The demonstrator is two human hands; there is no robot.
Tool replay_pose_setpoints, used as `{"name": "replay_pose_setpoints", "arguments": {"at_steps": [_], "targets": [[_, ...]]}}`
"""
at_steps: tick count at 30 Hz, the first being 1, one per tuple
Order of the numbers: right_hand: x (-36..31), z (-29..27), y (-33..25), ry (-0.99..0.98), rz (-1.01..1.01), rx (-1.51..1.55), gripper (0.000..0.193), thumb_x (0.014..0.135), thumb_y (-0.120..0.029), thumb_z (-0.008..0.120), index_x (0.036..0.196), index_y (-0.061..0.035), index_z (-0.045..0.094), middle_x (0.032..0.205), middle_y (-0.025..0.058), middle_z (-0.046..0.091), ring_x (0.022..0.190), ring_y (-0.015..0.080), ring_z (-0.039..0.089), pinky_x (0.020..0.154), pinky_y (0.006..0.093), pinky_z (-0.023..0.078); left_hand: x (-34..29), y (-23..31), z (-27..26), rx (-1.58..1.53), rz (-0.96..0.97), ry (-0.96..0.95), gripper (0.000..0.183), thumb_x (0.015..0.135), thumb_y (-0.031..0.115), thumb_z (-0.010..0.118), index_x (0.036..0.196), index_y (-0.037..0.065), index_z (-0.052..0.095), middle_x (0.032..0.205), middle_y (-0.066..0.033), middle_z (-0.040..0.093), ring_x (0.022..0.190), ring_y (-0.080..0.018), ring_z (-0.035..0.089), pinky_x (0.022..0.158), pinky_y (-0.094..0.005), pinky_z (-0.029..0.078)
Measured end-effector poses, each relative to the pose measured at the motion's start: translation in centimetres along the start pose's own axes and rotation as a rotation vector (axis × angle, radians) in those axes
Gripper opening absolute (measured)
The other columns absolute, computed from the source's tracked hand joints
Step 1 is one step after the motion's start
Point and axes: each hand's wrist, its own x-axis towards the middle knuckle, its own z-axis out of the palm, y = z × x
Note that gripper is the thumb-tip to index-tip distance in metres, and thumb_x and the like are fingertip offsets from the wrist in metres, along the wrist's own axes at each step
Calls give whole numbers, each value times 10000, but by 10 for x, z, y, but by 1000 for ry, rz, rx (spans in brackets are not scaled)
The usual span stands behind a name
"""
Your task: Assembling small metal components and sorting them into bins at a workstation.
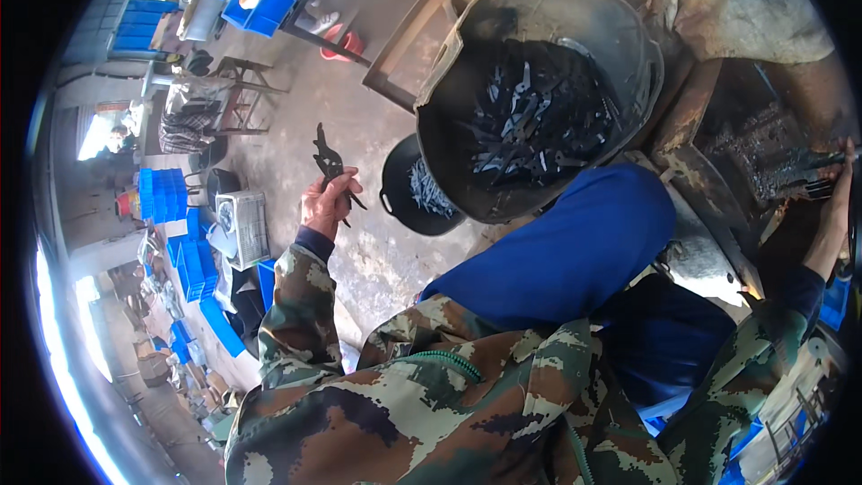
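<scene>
Black plier-like tool [329, 162], clasped in the left hand [328, 205], points forward-left along its slanting long axis; right hand's grip [841, 207] unclear.

Workshop, metalwork. Bare, stained floor [296, 117]. Large black tub [584, 13], dark metal parts [530, 112] heaped inside. Small black bucket [389, 181] beside it, slim grey pieces [427, 190] within. Worn, grimy bench [690, 117], metal bits [763, 151] strewn inward of its left edge. Blue bins [163, 194], stacked; pale crate [256, 238] near them.
</scene>
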Motion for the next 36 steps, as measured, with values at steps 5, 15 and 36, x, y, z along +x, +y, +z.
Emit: {"name": "replay_pose_setpoints", "arguments": {"at_steps": [5, 15, 36], "targets": [[-25, 12, -24, -113, 187, 432, 296, 918, -209, 693, 1098, 23, 664, 653, 6, 574, 519, 64, 464, 495, 225, 379, -9, 56, 67, -30, 92, -324, 298, 932, 210, 624, 1110, -27, 651, 792, -60, 681, 485, -40, 402, 475, -196, 305], [-42, 17, -52, -126, 255, 458, 244, 915, -219, 698, 1005, 6, 667, 841, 57, 710, 481, 63, 460, 472, 230, 412, 5, 98, 197, -58, 62, -735, 284, 968, 163, 531, 1193, 4, 600, 827, -112, 674, 449, -27, 329, 439, -192, 266], [-44, 9, -54, -111, 197, 451, 298, 908, -207, 703, 1093, 19, 646, 958, 61, 728, 506, 64, 459, 500, 220, 428, 64, 45, 278, -90, -184, -773, 202, 911, 197, 524, 967, 18, 600, 658, -24, 548, 402, -47, 297, 391, -224, 209]]}}
